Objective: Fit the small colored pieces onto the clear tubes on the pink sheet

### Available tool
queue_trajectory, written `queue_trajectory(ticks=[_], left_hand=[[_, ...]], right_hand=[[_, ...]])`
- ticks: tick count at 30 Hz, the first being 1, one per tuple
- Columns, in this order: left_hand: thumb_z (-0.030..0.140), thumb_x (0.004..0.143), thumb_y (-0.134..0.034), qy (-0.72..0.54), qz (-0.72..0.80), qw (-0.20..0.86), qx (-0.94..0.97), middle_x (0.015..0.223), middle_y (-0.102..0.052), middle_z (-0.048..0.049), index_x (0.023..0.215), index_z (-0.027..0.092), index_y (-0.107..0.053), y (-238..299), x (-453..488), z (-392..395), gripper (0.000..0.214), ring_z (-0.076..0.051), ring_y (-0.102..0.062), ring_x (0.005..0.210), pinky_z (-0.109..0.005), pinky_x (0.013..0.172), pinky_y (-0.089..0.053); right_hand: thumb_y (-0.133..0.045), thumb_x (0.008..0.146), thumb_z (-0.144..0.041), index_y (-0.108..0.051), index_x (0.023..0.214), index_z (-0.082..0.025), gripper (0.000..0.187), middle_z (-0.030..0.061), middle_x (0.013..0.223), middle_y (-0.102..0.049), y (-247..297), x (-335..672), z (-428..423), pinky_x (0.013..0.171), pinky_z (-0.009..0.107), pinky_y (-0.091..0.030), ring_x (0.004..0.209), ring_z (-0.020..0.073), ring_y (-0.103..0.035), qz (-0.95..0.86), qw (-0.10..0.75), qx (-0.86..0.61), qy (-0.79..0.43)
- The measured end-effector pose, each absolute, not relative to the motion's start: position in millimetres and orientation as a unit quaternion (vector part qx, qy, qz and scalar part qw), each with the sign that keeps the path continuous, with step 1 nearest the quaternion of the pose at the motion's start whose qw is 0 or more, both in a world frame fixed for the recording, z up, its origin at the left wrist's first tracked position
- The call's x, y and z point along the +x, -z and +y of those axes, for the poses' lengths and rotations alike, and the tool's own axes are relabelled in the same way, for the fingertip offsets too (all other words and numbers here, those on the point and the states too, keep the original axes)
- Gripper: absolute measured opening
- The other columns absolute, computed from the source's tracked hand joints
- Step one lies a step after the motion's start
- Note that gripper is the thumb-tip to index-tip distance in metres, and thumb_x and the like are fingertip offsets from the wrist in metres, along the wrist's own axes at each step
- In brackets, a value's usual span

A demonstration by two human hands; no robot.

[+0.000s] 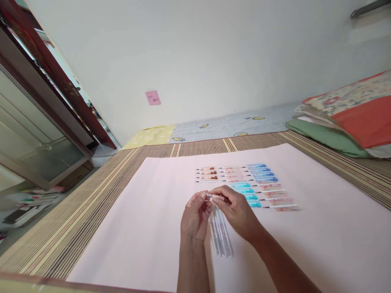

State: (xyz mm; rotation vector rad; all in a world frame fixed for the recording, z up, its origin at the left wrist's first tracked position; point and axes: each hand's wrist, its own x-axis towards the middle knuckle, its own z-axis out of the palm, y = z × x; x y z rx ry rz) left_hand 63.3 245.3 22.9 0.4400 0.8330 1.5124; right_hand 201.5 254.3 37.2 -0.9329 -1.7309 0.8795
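My left hand point(195, 217) and my right hand point(240, 209) meet above the middle of the pale pink sheet, fingers closed in a pinch. Between them they hold a slim pen point(210, 195), mostly covered by the fingers. Under my wrists lies a bundle of clear pen barrels point(221, 236), side by side. Beyond my hands are rows of pens: brown ones point(209, 173) at left, pale pink ones point(233, 173) in the middle, blue ones point(264, 175) at right. Nearer are turquoise ones point(246, 191), partly hidden by my right hand, and more pinkish ones point(279, 197).
The pink sheet point(137, 228) lies on a striped mat point(88, 207). Folded bedding point(351, 118) is piled at the right, and a checked cloth point(226, 124) runs along the wall. A pink note point(153, 97) is stuck to the wall. A glass-panelled door point(33, 126) is at the left.
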Motion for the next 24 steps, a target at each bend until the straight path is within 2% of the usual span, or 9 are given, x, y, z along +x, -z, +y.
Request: queue_trajectory(ticks=[4,7,12,15,18,21,24], left_hand=[[0.029,0.055,-0.095,-0.630,0.323,0.683,0.179,0.072,-0.064,-0.0011,0.075,0.012,-0.072,-22,59,242,0.035,-0.007,-0.055,0.062,-0.017,0.057,-0.044],[0.030,0.058,-0.093,-0.627,0.311,0.688,0.192,0.071,-0.063,-0.0011,0.072,0.012,-0.070,-24,58,240,0.032,-0.007,-0.055,0.062,-0.017,0.057,-0.043],[0.032,0.066,-0.089,-0.647,0.374,0.593,0.299,0.075,-0.064,-0.0011,0.092,0.014,-0.074,-31,62,236,0.036,-0.007,-0.053,0.064,-0.018,0.062,-0.041],[0.033,0.067,-0.088,-0.644,0.422,0.537,0.344,0.074,-0.063,0.0001,0.091,0.015,-0.073,-31,64,236,0.034,-0.007,-0.050,0.062,-0.019,0.059,-0.038],[0.034,0.065,-0.089,-0.670,0.434,0.513,0.316,0.070,-0.062,0.0002,0.086,0.014,-0.072,-30,61,238,0.034,-0.007,-0.048,0.062,-0.018,0.057,-0.038],[0.031,0.059,-0.093,-0.708,0.399,0.535,0.230,0.074,-0.064,-0.0008,0.085,0.014,-0.072,-30,54,240,0.037,-0.006,-0.051,0.062,-0.017,0.057,-0.041],[0.025,0.056,-0.094,-0.726,0.367,0.555,0.171,0.076,-0.067,-0.0019,0.085,0.013,-0.073,-31,48,240,0.038,-0.006,-0.055,0.061,-0.017,0.059,-0.047]], right_hand=[[-0.055,0.093,-0.023,-0.067,0.095,-0.022,0.012,0.0026,0.094,-0.069,-38,203,254,0.080,0.029,-0.049,0.089,0.0169,-0.064,-0.720,0.471,-0.368,-0.352],[-0.056,0.093,-0.025,-0.067,0.095,-0.022,0.012,0.0023,0.094,-0.069,-37,202,254,0.079,0.029,-0.050,0.088,0.0167,-0.065,-0.705,0.469,-0.360,-0.392],[-0.059,0.094,-0.036,-0.063,0.103,-0.021,0.018,0.0011,0.089,-0.069,-31,199,256,0.077,0.029,-0.052,0.083,0.0161,-0.065,-0.648,0.475,-0.339,-0.490],[-0.063,0.091,-0.036,-0.064,0.098,-0.021,0.017,0.0002,0.085,-0.068,-30,197,257,0.075,0.029,-0.052,0.079,0.0154,-0.065,-0.634,0.474,-0.321,-0.520],[-0.065,0.090,-0.035,-0.065,0.104,-0.021,0.020,0.0024,0.094,-0.071,-28,196,257,0.083,0.032,-0.053,0.089,0.0172,-0.067,-0.632,0.466,-0.323,-0.529],[-0.069,0.085,-0.035,-0.065,0.109,-0.021,0.027,0.0047,0.105,-0.073,-24,199,260,0.092,0.035,-0.053,0.101,0.0197,-0.068,-0.625,0.452,-0.361,-0.524],[-0.068,0.084,-0.035,-0.067,0.106,-0.020,0.027,0.0055,0.103,-0.074,-22,203,263,0.091,0.037,-0.053,0.099,0.0206,-0.069,-0.622,0.437,-0.383,-0.525]])
